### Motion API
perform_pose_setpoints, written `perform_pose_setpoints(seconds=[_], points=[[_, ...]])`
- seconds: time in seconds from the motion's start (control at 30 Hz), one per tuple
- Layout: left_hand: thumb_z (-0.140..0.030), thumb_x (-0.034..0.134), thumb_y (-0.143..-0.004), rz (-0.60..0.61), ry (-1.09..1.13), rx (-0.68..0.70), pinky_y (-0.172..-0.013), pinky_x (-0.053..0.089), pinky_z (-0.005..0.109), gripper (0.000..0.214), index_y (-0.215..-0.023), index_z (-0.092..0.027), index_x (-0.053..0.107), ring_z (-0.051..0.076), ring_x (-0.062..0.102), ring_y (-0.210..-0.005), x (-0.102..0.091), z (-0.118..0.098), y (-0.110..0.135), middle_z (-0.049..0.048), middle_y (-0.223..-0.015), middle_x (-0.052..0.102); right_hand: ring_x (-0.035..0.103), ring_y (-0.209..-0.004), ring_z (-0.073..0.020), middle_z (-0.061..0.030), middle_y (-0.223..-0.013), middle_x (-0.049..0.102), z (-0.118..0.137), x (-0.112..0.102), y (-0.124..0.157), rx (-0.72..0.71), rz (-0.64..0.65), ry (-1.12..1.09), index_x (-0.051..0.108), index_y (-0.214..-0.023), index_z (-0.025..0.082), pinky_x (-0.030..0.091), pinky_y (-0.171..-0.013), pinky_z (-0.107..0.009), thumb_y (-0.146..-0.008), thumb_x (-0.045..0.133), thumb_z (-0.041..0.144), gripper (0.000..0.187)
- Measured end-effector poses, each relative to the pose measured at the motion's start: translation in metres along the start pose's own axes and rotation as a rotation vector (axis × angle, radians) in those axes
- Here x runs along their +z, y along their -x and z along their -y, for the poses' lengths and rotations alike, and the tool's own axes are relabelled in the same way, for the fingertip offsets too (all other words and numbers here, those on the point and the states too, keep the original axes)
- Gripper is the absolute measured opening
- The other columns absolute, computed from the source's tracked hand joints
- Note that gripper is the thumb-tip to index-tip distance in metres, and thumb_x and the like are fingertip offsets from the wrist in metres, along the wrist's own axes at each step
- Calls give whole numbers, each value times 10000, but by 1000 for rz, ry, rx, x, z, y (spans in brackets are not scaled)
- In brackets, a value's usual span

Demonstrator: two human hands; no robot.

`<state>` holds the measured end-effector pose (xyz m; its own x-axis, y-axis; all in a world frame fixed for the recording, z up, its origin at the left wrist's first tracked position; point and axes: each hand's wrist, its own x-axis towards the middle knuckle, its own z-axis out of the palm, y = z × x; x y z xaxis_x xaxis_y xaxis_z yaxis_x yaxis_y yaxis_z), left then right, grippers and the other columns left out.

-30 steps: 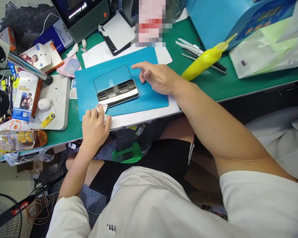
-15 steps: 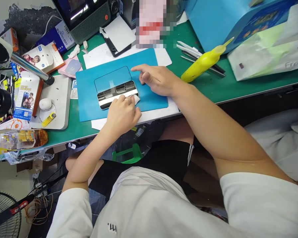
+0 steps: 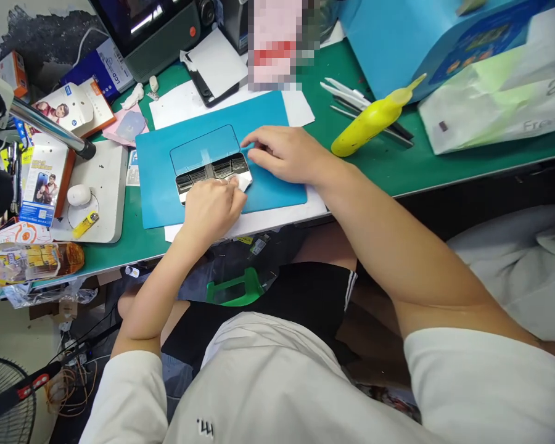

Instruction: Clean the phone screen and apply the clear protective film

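Note:
A phone (image 3: 203, 166) lies glossy face up on a blue work mat (image 3: 157, 185), its glass mirroring a window. My left hand (image 3: 210, 206) is closed on a small white cloth (image 3: 234, 180) and presses it onto the phone's near right part. My right hand (image 3: 280, 153) rests on the mat at the phone's right end, fingers curled and touching that edge.
A yellow squeeze bottle (image 3: 367, 120) lies beside several white tools (image 3: 346, 92) at the right. White papers (image 3: 180, 102) lie behind the mat. A white pad (image 3: 104, 203) with a yellow lighter (image 3: 86, 224) sits at the left, amid boxes (image 3: 44, 179).
My left hand carried the cloth from the mat's near left corner onto the phone's glass. My right hand shifted left and curled its pointing finger against the phone's edge.

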<state>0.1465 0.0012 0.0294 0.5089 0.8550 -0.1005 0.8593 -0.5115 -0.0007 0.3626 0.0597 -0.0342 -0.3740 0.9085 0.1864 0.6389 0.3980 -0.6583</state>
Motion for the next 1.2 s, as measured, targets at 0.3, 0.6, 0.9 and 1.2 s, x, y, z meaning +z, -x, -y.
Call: perform_pose_setpoints(seconds=[0.3,0.6,0.9,1.2], points=[[-224,414,-1155,27,41,-47,-714,403,369,446,-1124,-156,853,306,814,-909,-3,5,2,155,-934,855,713,-1067,-399,-129,-1141,798,-1,-6,2,-62,98,20,789,-1445,282,546,-912,-535,-933,677,560,593],[-238,391,-1162,64,10,-64,-747,444,354,475,-1192,-146,857,313,827,-976,-5,-2,-15,165,-1006,868,664,-1070,-408,-137,-1139,745,-20,-4,-2,-183,151,12,737,-1541,307,513,-902,-518,-882,696,889,880],[-243,399,-1157,109,-28,-47,-710,405,375,464,-1187,-170,856,318,822,-939,-12,9,9,158,-964,867,664,-1112,-432,-142,-1193,753,-17,-6,0,-144,159,2,740,-1540,332,518,-954,-547,-854,706,917,902],[-264,405,-1167,61,59,-28,-739,444,354,463,-1201,-182,860,302,811,-942,-6,-5,-14,145,-956,857,676,-1104,-425,-133,-1159,779,-16,0,-1,-130,109,-12,779,-1475,341,531,-941,-545,-865,669,919,848]])
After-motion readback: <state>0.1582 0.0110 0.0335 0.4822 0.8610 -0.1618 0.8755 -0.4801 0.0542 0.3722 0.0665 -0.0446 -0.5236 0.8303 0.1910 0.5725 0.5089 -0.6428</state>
